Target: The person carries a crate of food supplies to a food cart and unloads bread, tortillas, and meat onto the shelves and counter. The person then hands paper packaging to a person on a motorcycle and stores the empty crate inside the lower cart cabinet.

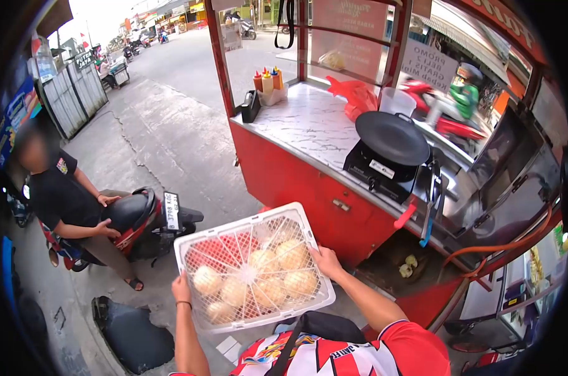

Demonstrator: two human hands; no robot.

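A white plastic crate with a lattice cover is held up in front of my body, tilted slightly. Through the mesh show several round, pale-yellow balls, perhaps dough or buns; I cannot tell their exact kind. Something red lies beneath the mesh in the far left part. My left hand grips the crate's left side, its fingers partly hidden by the rim. On the opposite side, my right hand is closed on the edge.
A red food cart stands ahead, with a black pan on a stove, sauce bottles and a red plastic bag. At left, a person sits on a parked motorbike. A dark hole breaks the pavement nearby.
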